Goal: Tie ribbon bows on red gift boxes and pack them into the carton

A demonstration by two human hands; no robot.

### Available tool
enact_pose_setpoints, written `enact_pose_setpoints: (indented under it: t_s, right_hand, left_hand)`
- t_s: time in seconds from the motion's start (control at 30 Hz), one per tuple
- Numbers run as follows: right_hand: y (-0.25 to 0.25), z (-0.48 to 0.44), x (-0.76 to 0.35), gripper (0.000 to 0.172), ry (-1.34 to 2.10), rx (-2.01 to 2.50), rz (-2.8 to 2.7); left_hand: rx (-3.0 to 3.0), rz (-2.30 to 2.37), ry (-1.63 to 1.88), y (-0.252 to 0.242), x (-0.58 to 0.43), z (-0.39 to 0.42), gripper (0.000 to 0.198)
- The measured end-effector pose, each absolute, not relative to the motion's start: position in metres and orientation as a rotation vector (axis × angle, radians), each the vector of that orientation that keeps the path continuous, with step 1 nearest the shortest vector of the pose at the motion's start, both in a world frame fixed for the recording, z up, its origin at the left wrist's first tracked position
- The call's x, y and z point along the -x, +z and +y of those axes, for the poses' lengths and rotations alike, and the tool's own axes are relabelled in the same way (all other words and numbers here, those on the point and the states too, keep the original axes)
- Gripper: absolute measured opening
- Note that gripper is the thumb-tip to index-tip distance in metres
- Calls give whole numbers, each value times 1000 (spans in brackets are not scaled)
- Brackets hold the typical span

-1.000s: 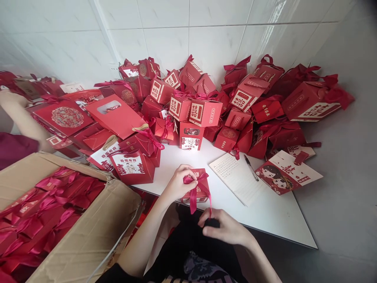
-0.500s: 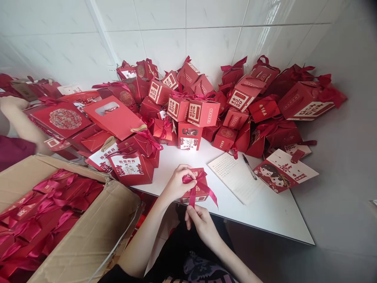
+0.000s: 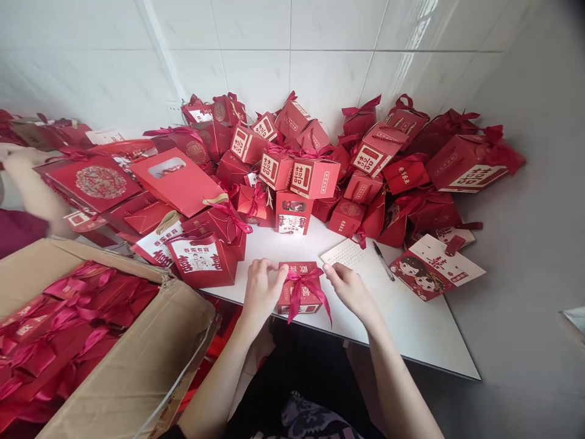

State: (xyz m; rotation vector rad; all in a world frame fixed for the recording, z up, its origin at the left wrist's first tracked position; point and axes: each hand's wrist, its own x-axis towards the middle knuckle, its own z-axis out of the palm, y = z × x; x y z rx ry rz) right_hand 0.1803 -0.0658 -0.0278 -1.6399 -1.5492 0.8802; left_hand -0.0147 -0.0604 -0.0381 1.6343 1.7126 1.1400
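Note:
A small red gift box point(image 3: 307, 302) with light printed characters lies at the table's front edge. Across its top is a dark pink ribbon point(image 3: 302, 281) tied in a bow, its two tails hanging over the front. My left hand point(image 3: 261, 291) is closed at the box's left side, thumb and forefinger pinching the left loop. On the other side my right hand point(image 3: 351, 292) pinches at the tip of the right loop, thumb against forefinger. The box rests on the white table point(image 3: 411, 323) between my hands.
Red gift boxes point(image 3: 315, 177) are heaped along the tiled wall. An open cardboard carton point(image 3: 137, 329) full of ribboned boxes stands at left. To the right lie a handwritten notebook point(image 3: 388, 299), a black pen point(image 3: 382, 261) and a printed box point(image 3: 434, 268). Another person's arm point(image 3: 34, 183) shows far left.
My right hand has let go of the hanging ribbon tail and moved up and right to the bow's right loop. My left hand has shifted left off the bow's centre to its left loop.

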Motion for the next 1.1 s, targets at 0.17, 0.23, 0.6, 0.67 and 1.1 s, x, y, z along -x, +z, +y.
enact_pose_setpoints:
  t_s: [0.17,0.23,0.6,0.67,1.1]
  right_hand:
    - [-43,-61,-156,45,915,1593,-1539]
    - [-46,-64,-154,42,919,1546,-1476]
    - [-60,-69,-148,38,1229,1265,-1048]
    - [-61,-70,-155,37,1275,1260,-1050]
    - [-64,-79,-167,103,846,1176,-1799]
  left_hand:
    - [-1662,1737,954,-35,9,-65,31]
    - [-1599,1685,976,-39,8,-66,28]
    - [-1445,1539,1136,-52,-1,-75,26]
    - [-1463,1538,1118,-51,2,-73,26]
    - [-1585,1421,1519,-39,-3,-79,10]
